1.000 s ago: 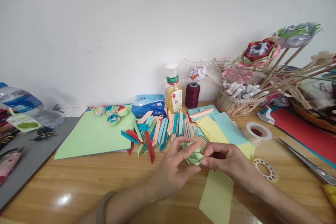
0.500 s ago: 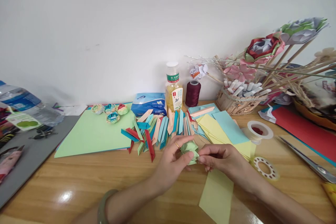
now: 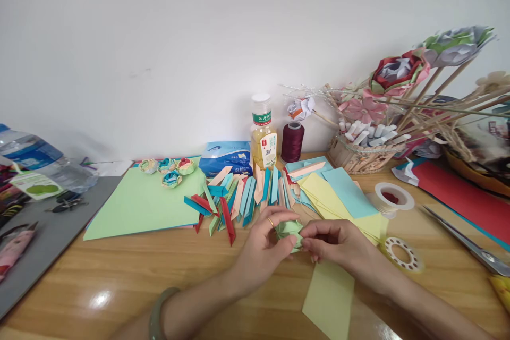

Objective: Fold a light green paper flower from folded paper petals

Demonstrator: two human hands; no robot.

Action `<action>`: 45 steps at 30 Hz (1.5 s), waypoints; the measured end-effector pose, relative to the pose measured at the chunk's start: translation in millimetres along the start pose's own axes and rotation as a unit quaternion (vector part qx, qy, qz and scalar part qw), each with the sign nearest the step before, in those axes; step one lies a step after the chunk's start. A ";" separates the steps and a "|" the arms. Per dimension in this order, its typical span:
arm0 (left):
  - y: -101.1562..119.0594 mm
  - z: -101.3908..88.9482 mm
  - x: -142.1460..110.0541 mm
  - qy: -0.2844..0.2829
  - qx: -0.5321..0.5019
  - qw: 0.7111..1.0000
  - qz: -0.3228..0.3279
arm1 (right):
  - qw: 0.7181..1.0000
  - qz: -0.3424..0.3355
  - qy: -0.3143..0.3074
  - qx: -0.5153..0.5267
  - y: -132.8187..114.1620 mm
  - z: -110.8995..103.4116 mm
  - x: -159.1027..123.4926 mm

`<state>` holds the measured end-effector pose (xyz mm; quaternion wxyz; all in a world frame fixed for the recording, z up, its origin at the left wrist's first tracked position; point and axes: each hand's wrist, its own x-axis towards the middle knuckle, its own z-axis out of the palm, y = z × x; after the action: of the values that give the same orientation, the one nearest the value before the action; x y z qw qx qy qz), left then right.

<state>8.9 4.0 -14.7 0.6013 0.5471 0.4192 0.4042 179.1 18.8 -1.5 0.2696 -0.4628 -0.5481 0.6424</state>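
Between thumb and fingers, my left hand (image 3: 269,239) grips a light green folded paper piece (image 3: 289,228) with pointed, petal-like folds. My right hand (image 3: 332,239) pinches the right edge of the same piece, fingertips closed together. Both hands hover over the front of the wooden table, and the fingers cover part of the paper. Just behind them lies a heap of folded paper strips (image 3: 239,196) in blue, red, peach and green. Under my right hand is a pale yellow-green paper sheet (image 3: 330,297).
Several small paper flowers (image 3: 171,178) sit on green sheets (image 3: 139,207) at left. Behind are a tissue pack (image 3: 226,158), a bottle (image 3: 264,138) and a maroon thread spool (image 3: 293,143). At right are a flower basket (image 3: 362,156), tape roll (image 3: 401,255) and scissors (image 3: 466,241).
My left fingers have curled slightly lower over the green paper piece. Both hands stay in nearly the same place, still holding it.
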 end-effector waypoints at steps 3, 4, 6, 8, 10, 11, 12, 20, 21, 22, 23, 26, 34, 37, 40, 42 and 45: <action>-0.4 0.0 0.4 0.005 0.003 1.000 -0.010 | 1.000 0.006 -0.005 -0.017 -1.4 -0.9 -0.8; -0.5 0.0 0.4 0.005 0.006 1.000 -0.010 | 1.000 0.005 -0.008 -0.026 -1.6 -1.0 -1.1; -0.7 -0.3 0.2 0.005 0.014 1.000 -0.008 | 0.999 -0.004 -0.007 -0.054 -1.4 -0.9 -1.8; -1.1 -0.7 0.0 0.004 0.021 1.000 -0.002 | 0.996 -0.018 0.002 -0.084 -0.3 -0.4 -2.5; -1.8 -1.0 -0.2 0.004 0.027 1.000 0.002 | 0.994 -0.030 0.010 -0.104 1.4 -0.2 -2.8; -2.2 -1.2 -0.2 0.004 0.028 1.000 0.002 | 0.994 -0.033 0.009 -0.108 2.2 -0.2 -2.7; -2.6 -1.4 -0.1 0.004 0.027 1.000 0.001 | 0.994 -0.035 0.005 -0.108 2.9 -0.5 -2.5; -0.5 -1.1 1.3 0.009 0.006 1.000 -0.029 | 0.993 -0.029 -0.002 -0.112 0.7 -0.5 -1.2; -0.1 -1.0 1.4 0.008 0.008 1.000 -0.028 | 0.993 -0.033 0.007 -0.117 0.5 0.0 -1.4; 0.2 -0.9 1.6 0.010 0.013 1.000 -0.024 | 0.992 -0.038 0.015 -0.123 0.6 0.6 -1.6; 0.5 -0.8 1.6 0.013 0.021 1.000 -0.018 | 0.991 -0.040 0.021 -0.128 0.9 1.1 -1.8; 0.8 -0.6 1.9 0.029 0.057 0.998 0.003 | 0.990 -0.045 0.027 -0.133 2.7 1.7 -1.9; -0.7 -0.5 3.0 0.035 0.029 0.999 -0.009 | 1.000 -0.006 -0.015 -0.009 6.1 -3.7 0.5; -1.3 -0.9 3.0 0.040 0.024 0.999 -0.010 | 0.998 0.021 -0.034 0.056 6.0 -6.2 3.3; -2.3 -0.9 3.0 0.047 0.024 0.999 -0.005 | 0.992 0.047 -0.033 0.111 7.2 -5.3 4.9; -3.2 -0.8 3.1 0.055 0.033 0.998 0.003 | 0.989 0.061 -0.017 0.135 8.4 -2.3 4.9; -5.0 -0.1 3.7 0.069 0.053 0.996 0.027 | 0.988 0.062 0.017 0.139 9.2 3.7 4.0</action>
<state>10.1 7.2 -20.0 0.5298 0.5601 0.4659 0.4343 175.6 18.2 -11.6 0.3001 -0.4648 -0.4186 0.7202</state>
